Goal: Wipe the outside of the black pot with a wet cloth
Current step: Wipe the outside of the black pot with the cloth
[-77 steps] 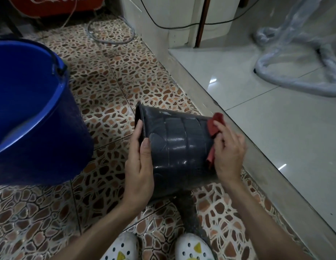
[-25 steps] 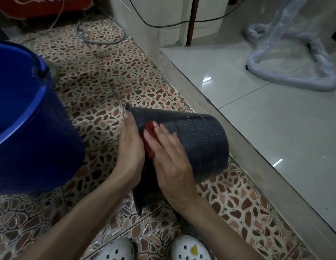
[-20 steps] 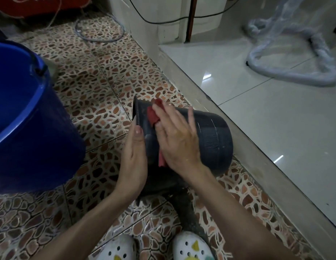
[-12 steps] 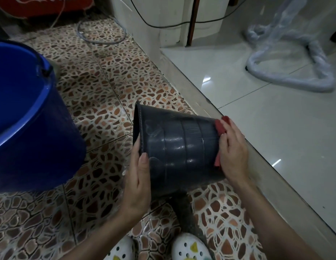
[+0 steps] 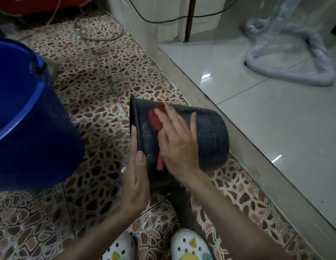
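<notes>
The black pot [image 5: 210, 136] is held on its side above the patterned floor, its open rim facing left and its base to the right. My left hand [image 5: 136, 177] grips the rim end from below and the left. My right hand [image 5: 177, 141] lies flat on the pot's upper side near the rim, pressing a red cloth [image 5: 157, 119] against it. Part of the cloth sticks out above my fingers and a strip hangs below my palm.
A big blue bucket [image 5: 28, 117] stands at the left, close to the pot's rim. A raised step with pale glossy tiles [image 5: 266, 113] runs along the right. A wrapped grey hose [image 5: 294, 72] lies on it. My white shoes [image 5: 187, 246] are below.
My right hand has slid the red cloth from the pot's base end back along the side to near the rim. The left hand keeps its hold on the rim.
</notes>
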Available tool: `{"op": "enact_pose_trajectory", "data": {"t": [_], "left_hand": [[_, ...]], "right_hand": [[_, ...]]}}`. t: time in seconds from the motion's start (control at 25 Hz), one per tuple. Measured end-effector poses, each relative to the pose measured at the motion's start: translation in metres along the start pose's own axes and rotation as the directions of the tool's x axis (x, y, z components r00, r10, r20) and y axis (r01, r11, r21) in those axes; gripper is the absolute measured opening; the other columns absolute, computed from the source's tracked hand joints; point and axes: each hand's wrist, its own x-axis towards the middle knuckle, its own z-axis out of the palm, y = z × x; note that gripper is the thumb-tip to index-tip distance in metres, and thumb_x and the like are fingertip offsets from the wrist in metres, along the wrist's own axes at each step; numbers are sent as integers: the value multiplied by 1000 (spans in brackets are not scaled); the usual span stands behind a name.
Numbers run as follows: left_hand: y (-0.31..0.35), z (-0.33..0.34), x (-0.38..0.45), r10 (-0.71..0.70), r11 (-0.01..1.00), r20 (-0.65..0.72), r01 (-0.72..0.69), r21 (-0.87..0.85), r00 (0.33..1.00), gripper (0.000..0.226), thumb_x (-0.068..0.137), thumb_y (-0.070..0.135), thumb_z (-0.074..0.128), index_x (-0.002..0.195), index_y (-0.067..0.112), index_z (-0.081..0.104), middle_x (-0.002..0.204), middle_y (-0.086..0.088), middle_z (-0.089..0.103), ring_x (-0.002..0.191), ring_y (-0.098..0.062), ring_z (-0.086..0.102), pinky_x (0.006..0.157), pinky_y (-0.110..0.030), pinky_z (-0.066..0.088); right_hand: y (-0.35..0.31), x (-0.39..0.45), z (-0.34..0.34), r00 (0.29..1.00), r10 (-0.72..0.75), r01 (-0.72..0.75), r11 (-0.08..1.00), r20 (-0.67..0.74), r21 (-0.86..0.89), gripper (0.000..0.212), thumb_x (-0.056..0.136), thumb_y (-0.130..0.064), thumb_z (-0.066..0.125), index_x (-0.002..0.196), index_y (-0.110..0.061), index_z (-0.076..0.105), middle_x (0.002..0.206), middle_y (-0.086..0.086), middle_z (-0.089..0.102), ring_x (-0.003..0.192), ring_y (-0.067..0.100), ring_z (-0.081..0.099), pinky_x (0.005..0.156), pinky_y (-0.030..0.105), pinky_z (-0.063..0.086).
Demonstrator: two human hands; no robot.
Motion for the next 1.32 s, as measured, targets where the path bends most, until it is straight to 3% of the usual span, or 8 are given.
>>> {"op": "enact_pose_trajectory", "data": {"t": [0.16,0.28,0.36,0.48,0.64,0.96,1.16,1.32], "left_hand": [[-8,-4,-11,15,1000,50,-15,2,999,51,101,50,23,150,59,9,153,47,12,147,12,13,116,-18,24],[-11,-13,-21,35,999,121,-39,37,992,49,101,58,24,148,61,8,154,45,11,147,13,13,112,-8,25],[-1,-16,-18,48,998,109,-52,36,993,50,105,38,29,150,53,12,147,50,19,140,17,24,104,-8,36],[25,-6,34,-124,991,-115,117,-61,986,46,106,25,34,148,39,23,134,43,41,123,13,47,98,-23,48],[26,1,91,-437,898,-101,426,-111,894,76,94,69,19,150,22,41,152,0,48,137,-16,46,117,-43,33],[24,6,28,-168,976,-84,153,-153,982,33,106,42,29,120,32,57,115,11,67,110,-11,65,96,-44,55],[10,1,10,-140,987,-93,132,-89,986,38,104,42,28,121,22,56,105,24,65,103,2,62,86,-19,52],[8,3,9,-100,995,-110,96,-40,989,30,103,39,28,113,30,55,98,27,62,94,2,60,81,-21,49]], "right_hand": [[72,-1,-24,961,271,-274,960,-51,-62,49,104,-35,19,143,-23,47,154,-1,40,145,17,31,123,50,3],[118,-9,-43,895,442,-440,897,-64,36,42,106,-25,28,145,-23,44,149,3,44,138,24,37,115,40,28],[125,-16,-46,824,545,-512,834,-156,208,37,104,-22,33,138,-26,49,133,6,56,114,29,58,95,29,44],[67,-31,-42,901,366,-270,894,-234,359,28,103,-17,41,127,-28,51,138,-2,51,87,28,70,73,31,60],[-2,-36,-6,973,-197,213,965,-118,152,36,101,-9,44,135,-8,54,147,7,47,137,21,45,119,38,28],[26,25,-11,992,82,-66,986,95,-153,53,103,-45,21,146,-23,42,155,0,38,143,13,34,122,50,-5],[96,-3,-42,937,347,-345,936,26,-68,47,105,-37,26,147,-25,42,156,-1,36,144,12,26,122,45,9],[97,-3,-56,845,514,-491,855,-146,168,38,104,-22,39,140,-20,51,144,2,50,128,22,50,110,35,37]]}}
